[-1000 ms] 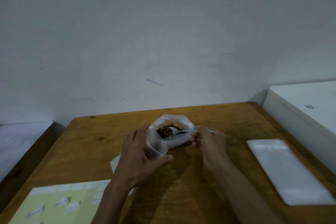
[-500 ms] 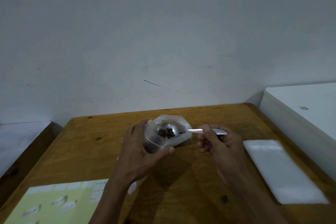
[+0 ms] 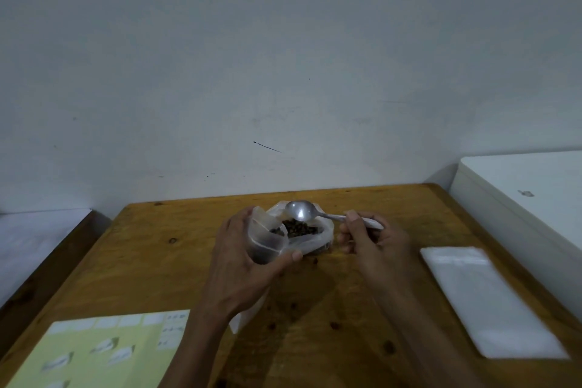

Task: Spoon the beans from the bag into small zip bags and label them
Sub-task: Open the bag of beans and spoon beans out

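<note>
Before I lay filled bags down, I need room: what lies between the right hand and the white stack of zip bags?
Head view: only bare wooden table between right hand and stack.

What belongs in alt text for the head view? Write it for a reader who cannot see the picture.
Over a wooden table, the left hand holds a small zip bag open while the right hand holds an empty metal spoon above an open bag of beans. A stack of clear bags lies to the right and a label sheet at the near left.

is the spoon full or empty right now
Empty: the spoon, held by the right hand, shows only bare shiny metal above the open bag of beans.
</note>
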Motion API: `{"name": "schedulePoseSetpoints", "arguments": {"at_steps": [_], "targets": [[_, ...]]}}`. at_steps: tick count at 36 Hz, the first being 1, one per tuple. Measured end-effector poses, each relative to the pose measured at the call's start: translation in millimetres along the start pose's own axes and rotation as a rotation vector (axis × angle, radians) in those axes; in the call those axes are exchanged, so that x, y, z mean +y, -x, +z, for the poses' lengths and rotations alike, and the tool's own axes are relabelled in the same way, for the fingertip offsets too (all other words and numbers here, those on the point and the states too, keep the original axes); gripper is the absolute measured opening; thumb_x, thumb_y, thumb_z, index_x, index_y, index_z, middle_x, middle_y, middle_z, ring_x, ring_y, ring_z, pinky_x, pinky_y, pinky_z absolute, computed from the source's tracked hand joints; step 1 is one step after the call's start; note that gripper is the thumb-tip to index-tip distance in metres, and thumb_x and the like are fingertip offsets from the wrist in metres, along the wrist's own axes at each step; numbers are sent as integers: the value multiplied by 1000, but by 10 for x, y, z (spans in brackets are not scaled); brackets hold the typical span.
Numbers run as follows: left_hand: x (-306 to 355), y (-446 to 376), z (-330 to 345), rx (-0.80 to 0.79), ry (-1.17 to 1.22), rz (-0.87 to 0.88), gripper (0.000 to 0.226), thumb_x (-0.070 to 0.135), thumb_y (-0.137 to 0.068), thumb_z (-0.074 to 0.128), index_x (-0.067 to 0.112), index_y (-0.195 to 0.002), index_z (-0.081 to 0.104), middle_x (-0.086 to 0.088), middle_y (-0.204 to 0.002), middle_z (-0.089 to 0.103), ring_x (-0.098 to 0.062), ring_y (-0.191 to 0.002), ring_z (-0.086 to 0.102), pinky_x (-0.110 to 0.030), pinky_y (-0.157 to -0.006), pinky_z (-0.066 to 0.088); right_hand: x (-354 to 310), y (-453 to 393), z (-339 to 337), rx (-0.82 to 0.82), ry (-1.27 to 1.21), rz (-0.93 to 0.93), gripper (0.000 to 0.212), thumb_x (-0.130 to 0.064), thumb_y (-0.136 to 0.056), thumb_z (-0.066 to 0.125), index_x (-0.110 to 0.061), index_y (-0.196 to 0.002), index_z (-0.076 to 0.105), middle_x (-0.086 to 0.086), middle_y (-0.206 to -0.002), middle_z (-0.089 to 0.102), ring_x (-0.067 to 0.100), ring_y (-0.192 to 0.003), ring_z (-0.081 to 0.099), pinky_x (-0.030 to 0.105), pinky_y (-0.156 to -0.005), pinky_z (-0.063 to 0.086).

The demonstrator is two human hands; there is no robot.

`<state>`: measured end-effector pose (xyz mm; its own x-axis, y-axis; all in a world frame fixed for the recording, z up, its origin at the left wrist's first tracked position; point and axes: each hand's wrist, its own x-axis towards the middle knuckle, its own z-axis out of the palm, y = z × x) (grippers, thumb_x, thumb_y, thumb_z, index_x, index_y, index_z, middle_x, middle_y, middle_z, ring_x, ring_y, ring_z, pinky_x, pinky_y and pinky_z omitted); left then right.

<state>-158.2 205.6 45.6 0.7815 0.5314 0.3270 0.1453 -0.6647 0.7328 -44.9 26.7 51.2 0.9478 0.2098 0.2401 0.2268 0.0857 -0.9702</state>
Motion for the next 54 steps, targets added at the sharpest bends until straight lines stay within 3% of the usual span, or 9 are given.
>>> {"name": "schedulePoseSetpoints", "arguments": {"at_steps": [7, 11, 16, 19, 23, 30, 36, 44, 54], "targets": [[-25, 25, -57, 49, 56, -7, 115, 86, -53, 67, 30, -147, 32, 5, -143, 44, -18, -124, 50, -45, -95, 55, 197, -161, 243, -35, 355, 58, 24, -32, -100, 55, -25, -79, 65, -1, -74, 70, 14, -72, 68, 42, -73, 59], [-20, 37, -108, 92, 100, -12, 116, 85, -51, 69, 32, -147, 32, 7, -143, 45, -14, -125, 49, -33, -95, 52, 179, -188, 265, -58, 495, 73, 16, -34, -98, 59, -21, -95, 67, -1, -93, 67, 5, -79, 59, 22, -62, 47], [-23, 34, -137, 134, 144, -5, 111, 78, -53, 74, 31, -145, 34, 10, -137, 47, -12, -121, 51, -21, -90, 50, 88, -107, 238, -3, 741, -10, 38, -48, -92, 62, -26, -123, 62, -3, -129, 55, 18, -124, 48, 43, -103, 41], [36, 39, -145, 159, 168, -10, 110, 77, -52, 73, 33, -144, 32, 14, -134, 43, -8, -119, 48, -8, -81, 41, -163, 15, 238, -78, 652, -167, 32, -51, -88, 65, -31, -113, 68, -11, -119, 61, 12, -116, 53, 42, -98, 46], [80, 26, -134, 178, 208, -3, 113, 79, -51, 71, 32, -146, 31, 16, -134, 39, -10, -121, 47, -24, -89, 50, -527, 154, 353, -358, 496, -246, 31, -58, -84, 65, -33, -98, 77, -21, -103, 69, -1, -101, 59, 26, -81, 49], [76, 45, -257, 136, 215, 7, 118, 77, -49, 77, 28, -147, 33, 11, -139, 43, -10, -123, 47, -15, -90, 42, -660, 87, 557, -388, 614, -318, 25, -39, -94, 63, -20, -92, 79, -3, -88, 73, 12, -79, 66, 41, -74, 56], [169, 77, -528, 223, 434, -4, 37, 46, -83, 68, 20, -110, 66, 1, -104, 71, -18, -100, 68, -51, -85, 59, -701, 39, 503, -311, 572, -444, 24, -35, -96, 61, -16, -97, 77, -6, -90, 69, 2, -79, 59, 10, -66, 42], [290, 138, -715, 180, 709, -15, 26, 30, -83, 67, 6, -94, 68, -18, -89, 69, -35, -87, 67, -50, -79, 58, -816, 104, 495, -576, -22, -27, 36, -25, -71, 84, -10, -102, 73, 4, -96, 76, 16, -90, 72, 28, -73, 61], [361, 330, -765, -19, 824, -130, 42, 29, -76, 72, 1, -107, 70, -19, -100, 74, -37, -94, 72, -47, -78, 60, -767, 287, 565, -621, -101, 16, 24, -23, -72, 82, -7, -89, 76, 6, -81, 76, 23, -75, 73, 32, -65, 58]]}}
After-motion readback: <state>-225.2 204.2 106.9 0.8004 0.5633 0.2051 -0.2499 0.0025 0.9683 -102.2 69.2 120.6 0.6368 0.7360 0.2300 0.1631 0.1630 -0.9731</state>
